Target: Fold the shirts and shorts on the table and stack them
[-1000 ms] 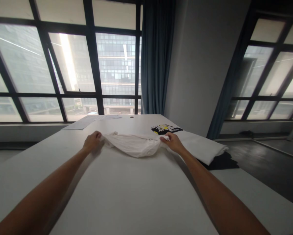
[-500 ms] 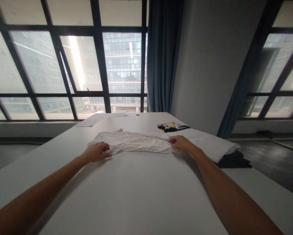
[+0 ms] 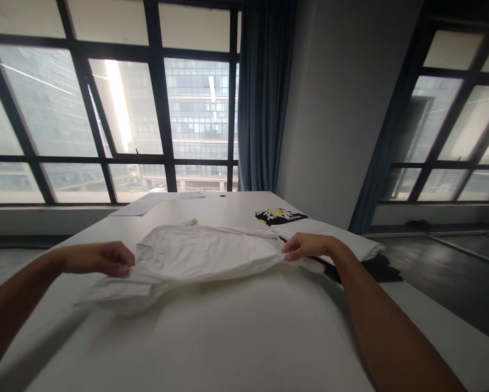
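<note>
A white T-shirt stretches between my two hands above the white table. My left hand pinches its left side, with a loose sleeve-like flap hanging below the fingers. At the other side, my right hand pinches the near right edge. The near edge is lifted off the tabletop, while the far part lies on it in soft wrinkles. Part of the cloth on the right is hidden behind my right hand.
A black garment with a white and yellow print lies at the far right. Nearer is folded white cloth with black cloth beneath it. Sheets of paper rest at the far left. Windows and a blue curtain stand beyond the table.
The T-shirt has been spread wider, its near edge lifted and drawn toward me. My left hand has moved left and closed on the cloth; my right hand stays nearly in place. The view has shifted slightly right.
</note>
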`<state>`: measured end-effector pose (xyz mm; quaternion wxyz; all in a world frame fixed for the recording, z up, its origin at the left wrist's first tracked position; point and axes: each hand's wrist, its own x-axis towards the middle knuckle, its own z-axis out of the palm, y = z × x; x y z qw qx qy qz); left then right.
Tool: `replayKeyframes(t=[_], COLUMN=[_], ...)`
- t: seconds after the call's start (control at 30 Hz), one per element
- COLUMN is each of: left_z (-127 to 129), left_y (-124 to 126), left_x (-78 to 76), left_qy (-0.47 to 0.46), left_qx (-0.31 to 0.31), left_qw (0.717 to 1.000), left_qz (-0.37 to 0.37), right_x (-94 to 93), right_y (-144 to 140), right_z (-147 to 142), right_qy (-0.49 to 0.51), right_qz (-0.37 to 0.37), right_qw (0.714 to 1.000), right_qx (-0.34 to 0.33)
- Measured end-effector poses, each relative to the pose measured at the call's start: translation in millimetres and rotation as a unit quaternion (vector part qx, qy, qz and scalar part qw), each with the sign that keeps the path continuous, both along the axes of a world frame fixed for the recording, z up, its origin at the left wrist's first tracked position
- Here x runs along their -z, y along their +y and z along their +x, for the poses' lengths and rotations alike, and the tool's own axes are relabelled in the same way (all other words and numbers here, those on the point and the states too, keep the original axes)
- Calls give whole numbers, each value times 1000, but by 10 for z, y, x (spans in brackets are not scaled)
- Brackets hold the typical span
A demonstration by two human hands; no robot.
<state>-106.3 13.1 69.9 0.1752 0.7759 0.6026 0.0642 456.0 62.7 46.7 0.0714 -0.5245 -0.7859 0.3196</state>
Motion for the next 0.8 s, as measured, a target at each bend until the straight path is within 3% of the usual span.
replayKeyframes(t=[0.07, 0.1, 0.17, 0.27, 0.33, 0.4, 0.5, 0.63, 0.7, 0.8], left_z=[-2, 32, 146, 316, 347, 277, 16, -254, -216, -28], left_y=[17, 67, 227, 479, 568, 588, 588, 767, 971, 1361], left_x=[-32, 9, 207, 695, 1002, 1180, 1137, 780, 667, 719], left_qy=[-34, -55, -83, -23, 26, 66, 96, 78, 76, 94], left_qx=[86, 104, 69, 33, 33, 34, 57, 70, 37, -4], left_qw=[984, 978, 990, 997, 993, 993, 994, 992, 995, 992], left_qz=[-152, -174, -87, 65, 106, 91, 19, -73, -43, 86], right_x=[-17, 4, 104, 356, 517, 601, 541, 381, 396, 508], right_y=[-19, -6, 60, 187, 244, 281, 361, 590, 728, 908], right_z=[-20, -57, -178, -396, -497, -538, -536, -593, -668, -788], right_qy=[-30, -49, -84, -119, -136, -149, -180, -211, -206, -210], right_qz=[-41, -25, 65, 180, 207, 223, 204, 161, 194, 241], right_qw=[999, 998, 993, 975, 968, 963, 962, 964, 958, 944], right_qx=[13, 32, 56, 45, 40, 37, 26, 24, 51, 81])
